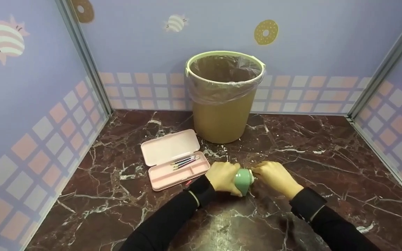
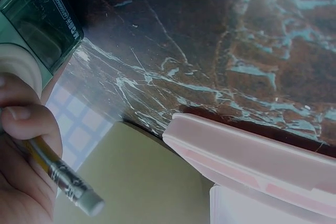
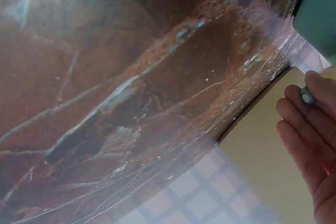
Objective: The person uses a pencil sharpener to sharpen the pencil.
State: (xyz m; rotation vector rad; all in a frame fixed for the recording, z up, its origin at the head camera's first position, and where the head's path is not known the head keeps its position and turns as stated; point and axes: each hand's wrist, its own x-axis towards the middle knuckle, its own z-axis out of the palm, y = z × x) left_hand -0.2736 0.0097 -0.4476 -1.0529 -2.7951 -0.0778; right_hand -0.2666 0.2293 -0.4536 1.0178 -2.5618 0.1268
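Observation:
My left hand (image 1: 223, 177) grips a green pencil sharpener (image 1: 243, 181) from its left side, close over the marble-patterned table. In the left wrist view the sharpener shows a dark see-through front and a white round collar (image 2: 20, 66). A pencil (image 2: 65, 182) runs out from under the fingers there, its metal band and white eraser toward the camera, its point hidden. On the sharpener's right side, my right hand (image 1: 276, 176) pinches a small green crank knob (image 3: 307, 96) between thumb and finger, as the right wrist view shows.
A pink pencil case (image 1: 178, 174) lies with its lid (image 1: 170, 147) folded back, several pencils (image 1: 185, 162) inside. Behind stands a tan bin (image 1: 222, 120) lined with a clear bag. A small red thing (image 1: 188, 182) shows by the case's front edge. Patterned walls surround the table.

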